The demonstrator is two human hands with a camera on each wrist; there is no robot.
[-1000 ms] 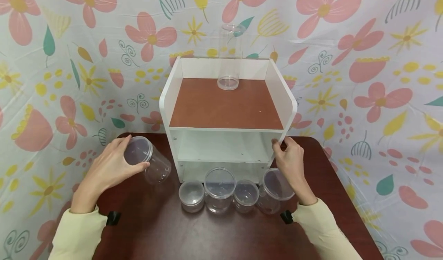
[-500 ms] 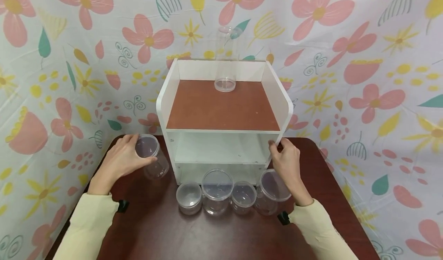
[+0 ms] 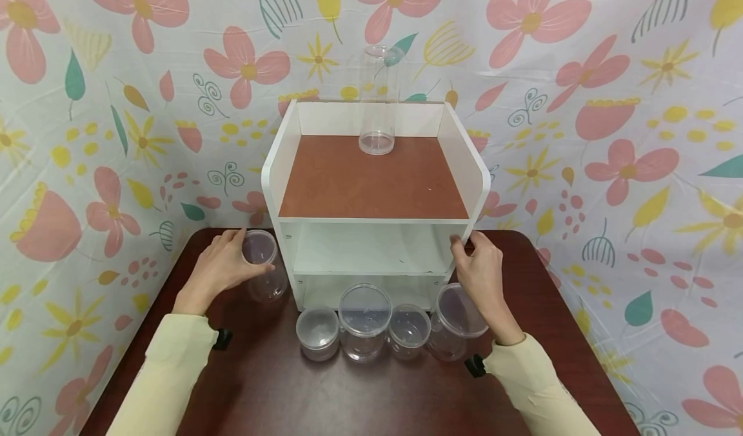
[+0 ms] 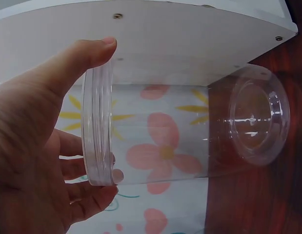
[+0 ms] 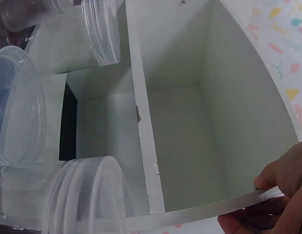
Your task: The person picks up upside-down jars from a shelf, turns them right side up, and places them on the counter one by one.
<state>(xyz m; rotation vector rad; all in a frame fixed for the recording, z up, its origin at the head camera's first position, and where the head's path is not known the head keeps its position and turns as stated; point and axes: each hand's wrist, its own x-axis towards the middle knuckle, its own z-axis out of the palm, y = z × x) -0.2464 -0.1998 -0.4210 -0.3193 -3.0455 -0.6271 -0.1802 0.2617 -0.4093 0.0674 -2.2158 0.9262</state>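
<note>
In the head view my left hand [image 3: 223,265] grips a tall clear plastic jar [image 3: 268,286] near its top, left of the white shelf unit [image 3: 275,184]. The left wrist view shows the thumb and fingers spread round the jar's screw lid [image 4: 98,129]. The base is close to the tabletop; I cannot tell if it touches. My right hand [image 3: 480,271] pinches the front edge of the unit's right side panel, thumb on the inner face, as the right wrist view shows with the hand [image 5: 287,190] at its lower right.
Several clear lidded jars stand in a row before the unit: a small one [image 3: 317,334], a larger one [image 3: 364,333], another small one [image 3: 409,334] and a larger one [image 3: 458,317]. A tall clear cylinder [image 3: 377,113] stands on the brown top. Floral cloth [image 3: 609,100] hangs behind.
My left hand has moved right with the jar, bringing it from a tilt to nearly upright beside the unit. The right hand has kept its hold on the side panel.
</note>
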